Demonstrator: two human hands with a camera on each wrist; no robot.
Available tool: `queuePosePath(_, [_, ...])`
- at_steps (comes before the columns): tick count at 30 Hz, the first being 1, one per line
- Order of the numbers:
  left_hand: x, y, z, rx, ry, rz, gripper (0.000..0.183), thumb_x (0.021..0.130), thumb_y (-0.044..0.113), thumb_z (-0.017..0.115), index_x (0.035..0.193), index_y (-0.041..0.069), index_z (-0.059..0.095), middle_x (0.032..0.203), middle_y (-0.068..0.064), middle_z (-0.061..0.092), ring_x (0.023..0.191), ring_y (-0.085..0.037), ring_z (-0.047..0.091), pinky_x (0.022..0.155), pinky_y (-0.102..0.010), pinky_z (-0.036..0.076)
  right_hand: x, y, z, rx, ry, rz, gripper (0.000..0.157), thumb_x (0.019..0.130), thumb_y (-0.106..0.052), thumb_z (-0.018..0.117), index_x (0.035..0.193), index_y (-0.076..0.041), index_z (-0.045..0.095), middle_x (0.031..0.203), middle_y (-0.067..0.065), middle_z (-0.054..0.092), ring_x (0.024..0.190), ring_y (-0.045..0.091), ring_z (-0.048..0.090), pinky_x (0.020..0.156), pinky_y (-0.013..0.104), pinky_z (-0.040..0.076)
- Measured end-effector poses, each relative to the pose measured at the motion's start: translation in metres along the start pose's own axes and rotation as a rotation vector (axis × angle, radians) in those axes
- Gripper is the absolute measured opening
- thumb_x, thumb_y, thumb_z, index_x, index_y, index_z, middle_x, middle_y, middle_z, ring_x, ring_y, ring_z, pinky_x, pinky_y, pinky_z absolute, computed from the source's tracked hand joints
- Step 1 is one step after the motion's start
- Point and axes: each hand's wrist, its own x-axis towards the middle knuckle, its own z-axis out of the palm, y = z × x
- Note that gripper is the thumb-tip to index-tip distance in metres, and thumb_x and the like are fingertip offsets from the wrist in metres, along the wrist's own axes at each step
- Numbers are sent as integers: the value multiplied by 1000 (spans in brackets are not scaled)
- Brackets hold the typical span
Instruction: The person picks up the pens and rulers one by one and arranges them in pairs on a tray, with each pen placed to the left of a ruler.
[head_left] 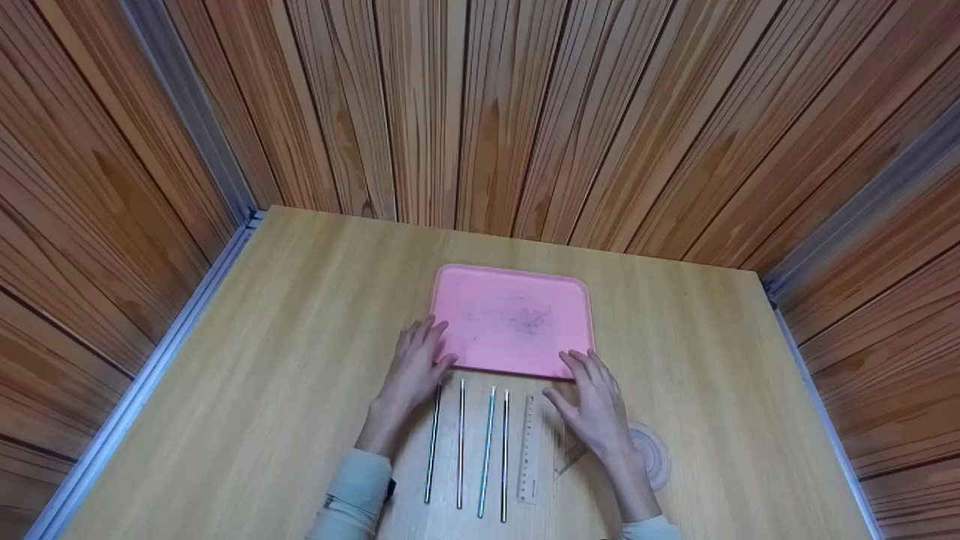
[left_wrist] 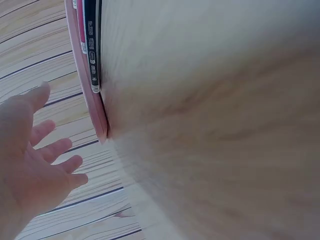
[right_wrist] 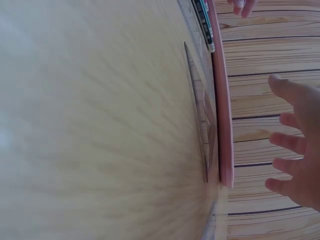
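A pink rectangular tray [head_left: 502,300] lies flat on the table, with dark specks on its surface. My left hand [head_left: 409,375] is at the tray's near left corner, fingers spread and relaxed. Over the near right corner is my right hand [head_left: 598,409], its fingers loosely extended. Both wrist views show spread fingers holding nothing; whether they touch the tray I cannot tell. Several pencils [head_left: 460,442] lie side by side between the forearms, pointing toward the tray. Right of them is a clear ruler [head_left: 527,450]. A transparent set square [right_wrist: 197,107] lies near the right hand, partly hidden in the head view.
A clear round disc [head_left: 657,457] lies beside the right wrist, which covers part of it. Wood-patterned walls [head_left: 487,112] enclose the table [head_left: 300,337] at the back and both sides. Metal rails [head_left: 184,322] run along the table's side edges.
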Motion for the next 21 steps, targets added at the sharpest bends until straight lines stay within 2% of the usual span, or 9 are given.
queuePosePath(4, [5,-2,-1,13,7,-30,58,97,32,65,149,14,45,158,-13,35,146,-37,31,119,-54,25,-1,-4,1,1,-15,5,62,87,-39,75,140,-13,56,142,13,55,141,38,40,114,58,29])
queuePosePath(10, [15,-8,-4,31,44,-31,54,97,29,64,146,13,48,155,-15,40,143,-36,37,118,-52,27,-3,-11,2,5,-33,11,60,87,-40,75,139,-16,56,141,9,56,141,33,41,113,57,32])
queuePosePath(15, [21,-14,-5,50,39,-81,54,98,30,63,146,10,49,154,-18,41,142,-39,37,119,-54,24,-4,-16,5,4,-18,-32,57,88,-38,75,137,-15,58,137,8,58,138,33,45,111,55,36])
queuePosePath(21, [26,-19,-4,78,50,-112,52,98,31,62,142,6,52,149,-21,46,138,-43,42,116,-58,26,-7,-22,8,32,11,-83,55,87,-34,77,135,-13,60,134,11,61,135,34,48,111,54,37])
